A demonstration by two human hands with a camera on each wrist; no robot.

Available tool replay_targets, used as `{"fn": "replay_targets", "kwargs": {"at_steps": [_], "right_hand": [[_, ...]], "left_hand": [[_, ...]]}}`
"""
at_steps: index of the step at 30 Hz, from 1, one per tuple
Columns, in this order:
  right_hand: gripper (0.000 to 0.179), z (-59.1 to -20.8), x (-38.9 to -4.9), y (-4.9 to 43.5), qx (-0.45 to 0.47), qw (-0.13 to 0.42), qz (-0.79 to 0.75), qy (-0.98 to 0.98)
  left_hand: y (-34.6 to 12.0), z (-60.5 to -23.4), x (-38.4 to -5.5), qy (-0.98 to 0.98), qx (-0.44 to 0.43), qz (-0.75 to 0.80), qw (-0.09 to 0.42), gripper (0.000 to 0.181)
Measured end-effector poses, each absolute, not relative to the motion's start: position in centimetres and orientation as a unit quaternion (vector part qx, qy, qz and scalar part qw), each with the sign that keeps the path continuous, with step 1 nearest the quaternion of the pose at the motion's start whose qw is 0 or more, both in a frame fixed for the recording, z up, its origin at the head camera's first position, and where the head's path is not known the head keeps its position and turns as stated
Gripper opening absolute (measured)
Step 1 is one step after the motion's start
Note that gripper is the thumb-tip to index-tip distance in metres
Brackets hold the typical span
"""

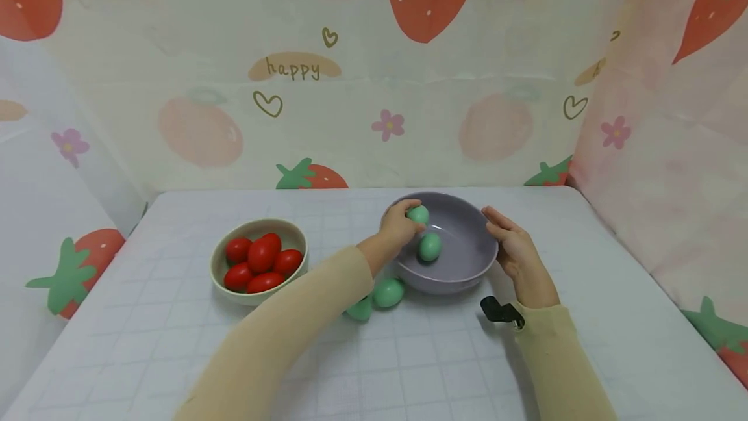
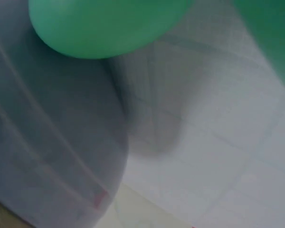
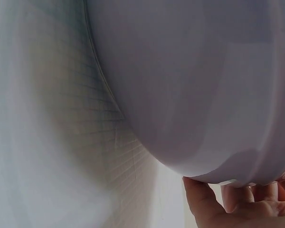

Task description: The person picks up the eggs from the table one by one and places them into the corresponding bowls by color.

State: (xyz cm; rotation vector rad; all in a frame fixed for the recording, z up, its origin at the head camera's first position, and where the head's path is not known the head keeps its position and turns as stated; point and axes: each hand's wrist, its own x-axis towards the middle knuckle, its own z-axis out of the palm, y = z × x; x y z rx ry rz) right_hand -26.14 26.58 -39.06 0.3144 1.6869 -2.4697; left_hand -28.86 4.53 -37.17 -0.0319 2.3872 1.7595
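Note:
My left hand (image 1: 399,225) reaches over the left rim of a purple bowl (image 1: 461,265) and pinches a green egg (image 1: 418,214) between thumb and fingers. Another green egg (image 1: 430,247) lies inside this bowl. Against the bowl's right side rests my right hand (image 1: 517,249), its fairly straight fingers touching the outer wall. The right wrist view has the fingertips (image 3: 202,197) right at the bowl's smooth side (image 3: 190,104). In front of the bowl sit more green eggs (image 1: 388,293), partly hidden by the left sleeve; green shapes (image 2: 109,23) fill the top of the left wrist view.
A pale green bowl (image 1: 219,281) with several red eggs (image 1: 264,253) stands to the left, close to the left forearm. Grid-patterned white cloth covers the table (image 1: 438,362). A strawberry-print curtain (image 1: 362,96) rises behind it. A black camera mount (image 1: 501,310) sits at the right wrist.

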Motion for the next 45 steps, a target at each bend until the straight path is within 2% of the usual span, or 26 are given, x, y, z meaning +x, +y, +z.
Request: {"fn": "replay_targets", "kwargs": {"at_steps": [7, 20, 32, 45], "right_hand": [[0.045, -39.0, -26.0, 26.4, 0.101, 0.067, -0.814, 0.568], [0.043, -38.5, -26.1, 26.9, 0.096, 0.063, -0.820, 0.561], [0.041, -38.7, -26.1, 26.9, 0.099, 0.066, -0.824, 0.554], [0.051, -39.2, -26.4, 26.9, 0.101, 0.074, -0.808, 0.576]], "left_hand": [[5.0, -38.1, -30.3, 0.816, -0.014, 0.572, 0.084, 0.055], [6.0, -38.1, -31.3, 0.851, -0.034, 0.513, 0.108, 0.056], [6.0, -38.3, -30.9, 0.894, -0.019, 0.427, 0.133, 0.053], [6.0, -38.7, -31.0, 0.878, -0.043, 0.445, 0.169, 0.056]]}}
